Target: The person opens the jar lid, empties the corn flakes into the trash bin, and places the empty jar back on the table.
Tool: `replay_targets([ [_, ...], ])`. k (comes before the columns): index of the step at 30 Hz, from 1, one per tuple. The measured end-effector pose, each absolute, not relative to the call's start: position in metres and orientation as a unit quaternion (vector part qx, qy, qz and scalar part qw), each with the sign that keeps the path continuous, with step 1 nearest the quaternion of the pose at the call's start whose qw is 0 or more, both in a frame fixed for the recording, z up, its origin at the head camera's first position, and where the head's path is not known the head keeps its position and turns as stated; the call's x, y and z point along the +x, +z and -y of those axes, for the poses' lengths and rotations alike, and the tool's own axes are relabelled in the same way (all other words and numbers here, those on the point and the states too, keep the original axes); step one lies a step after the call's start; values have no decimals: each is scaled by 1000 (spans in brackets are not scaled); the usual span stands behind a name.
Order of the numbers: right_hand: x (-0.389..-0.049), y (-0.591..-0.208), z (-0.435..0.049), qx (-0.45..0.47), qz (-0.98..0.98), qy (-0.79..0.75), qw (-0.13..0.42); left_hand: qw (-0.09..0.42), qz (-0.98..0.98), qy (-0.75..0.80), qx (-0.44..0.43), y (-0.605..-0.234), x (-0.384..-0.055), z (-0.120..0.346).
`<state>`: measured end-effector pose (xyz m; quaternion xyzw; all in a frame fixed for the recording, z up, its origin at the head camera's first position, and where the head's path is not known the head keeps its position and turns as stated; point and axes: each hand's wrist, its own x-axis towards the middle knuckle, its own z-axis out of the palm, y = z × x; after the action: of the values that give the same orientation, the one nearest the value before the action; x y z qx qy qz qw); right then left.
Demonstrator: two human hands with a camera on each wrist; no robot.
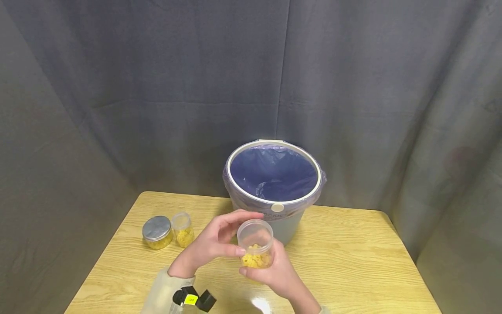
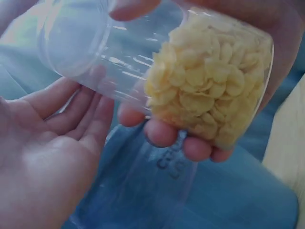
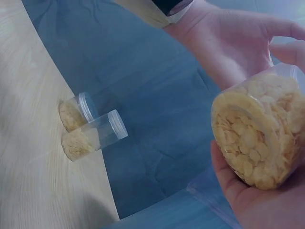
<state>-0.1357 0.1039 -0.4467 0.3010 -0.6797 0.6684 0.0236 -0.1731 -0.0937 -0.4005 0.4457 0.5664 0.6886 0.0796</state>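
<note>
Clear jar of yellow flakes (image 1: 256,244) is held up over the wooden table (image 1: 353,253), on the near side of a lined bin (image 1: 291,226). Right hand (image 1: 276,269) has it, fingers and thumb wrapped round the lower part. Left hand (image 1: 213,240)'s beside it, fingers loosely stretched, wide gap to the thumb, which seems to touch the side. Silver-lidded jar (image 1: 157,231) and slimmer jar (image 1: 183,231) sit close together, off left.

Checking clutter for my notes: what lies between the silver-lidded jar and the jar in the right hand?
In the head view, a slimmer jar of yellow flakes and, nearer the held jar, the left hand.
</note>
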Motion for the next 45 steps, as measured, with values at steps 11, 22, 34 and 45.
replay_targets([
  [11, -137, -449, -103, 307, 685, 660, 29, 75, -570, 693, 435, -403, -173, 88],
  [22, -136, -449, -102, 298, 700, 648, 30, -28, -675, 656, 336, -398, -155, 74],
  [34, -137, -451, -104, 303, 689, 658, 26, -19, -651, 642, 404, -398, -156, 77],
  [45, -136, -450, -104, 301, 681, 667, 21, 72, -556, 702, 440, -401, -167, 86],
])
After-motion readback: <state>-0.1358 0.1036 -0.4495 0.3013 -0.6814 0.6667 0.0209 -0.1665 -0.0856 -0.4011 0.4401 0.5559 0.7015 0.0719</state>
